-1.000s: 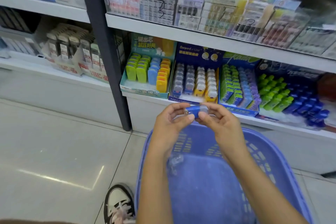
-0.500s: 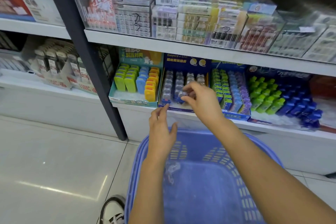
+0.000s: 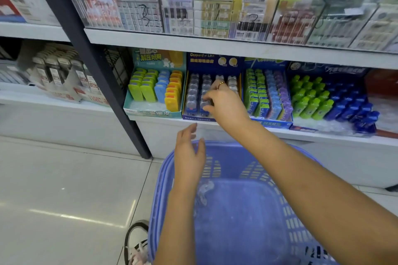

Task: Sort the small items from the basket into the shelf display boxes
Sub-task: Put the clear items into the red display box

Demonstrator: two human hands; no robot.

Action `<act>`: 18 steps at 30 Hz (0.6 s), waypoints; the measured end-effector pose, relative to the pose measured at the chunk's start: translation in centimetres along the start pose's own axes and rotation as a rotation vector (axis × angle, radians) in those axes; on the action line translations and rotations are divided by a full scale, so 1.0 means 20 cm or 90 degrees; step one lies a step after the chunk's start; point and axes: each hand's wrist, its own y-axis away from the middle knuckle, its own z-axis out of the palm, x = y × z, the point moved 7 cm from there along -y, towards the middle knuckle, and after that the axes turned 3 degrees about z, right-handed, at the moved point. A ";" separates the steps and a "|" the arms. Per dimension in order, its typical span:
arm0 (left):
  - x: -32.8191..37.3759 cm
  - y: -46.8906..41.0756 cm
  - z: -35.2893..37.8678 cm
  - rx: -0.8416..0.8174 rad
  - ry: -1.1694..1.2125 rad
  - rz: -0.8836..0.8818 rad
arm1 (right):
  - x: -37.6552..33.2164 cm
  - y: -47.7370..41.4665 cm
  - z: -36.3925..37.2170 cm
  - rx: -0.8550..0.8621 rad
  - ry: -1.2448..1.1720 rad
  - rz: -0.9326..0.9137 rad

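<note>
The small item, a rounded piece with a clear glossy dome, sits in the second column from the left of the dark blue display box, near its front edge, and it lies right under the fingertips of our right hand. That grip is closed down on it: the fingers curl in and pinch the piece from above, though we cannot tell whether it already rests fully in its slot. A gold ring shows on one finger. Around the item, matching clear-domed pieces with blue bases fill the box in neat rows, with paler ones in the right-hand columns. The box is printed cardboard with an upright back card, and it stands on the white lower shelf between a teal box of green, blue and yellow flat blocks and a box of green, blue and purple packs. Our left hand hovers over the far rim of the basket, its grip apart, fingers loose and straight, holding nothing. The basket is blue slotted plastic, and a crumpled bit of clear wrapper lies on its floor. A white shoe stands on the glossy pale floor tiles beside it.
</note>
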 end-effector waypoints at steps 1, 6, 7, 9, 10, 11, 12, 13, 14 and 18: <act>-0.02 0.04 0.01 0.022 0.002 -0.029 | 0.00 0.06 0.00 0.026 -0.019 -0.011; -0.41 0.28 0.20 -0.155 -0.181 -0.294 | 0.19 0.50 0.39 -0.109 -0.101 0.058; -0.50 0.35 0.22 -0.213 -0.241 -0.347 | 0.26 0.57 0.51 -0.177 -0.088 0.092; -0.65 0.47 0.26 -0.318 -0.363 -0.404 | 0.37 0.67 0.74 -0.283 -0.067 0.124; -0.69 0.51 0.27 -0.347 -0.410 -0.402 | 0.40 0.70 0.83 -0.321 -0.062 0.126; -0.73 0.53 0.29 -0.364 -0.450 -0.385 | 0.42 0.73 0.91 -0.352 -0.063 0.124; -0.75 0.54 0.30 -0.383 -0.494 -0.359 | 0.43 0.75 0.98 -0.375 -0.071 0.122; -0.77 0.56 0.32 -0.415 -0.541 -0.334 | 0.43 0.77 1.04 -0.393 -0.077 0.116; -0.79 0.58 0.33 -0.455 -0.586 -0.320 | 0.43 0.78 1.10 -0.410 -0.080 0.106; -0.87 0.64 0.37 -0.531 -0.737 -0.358 | 0.39 0.80 1.28 -0.456 -0.082 0.058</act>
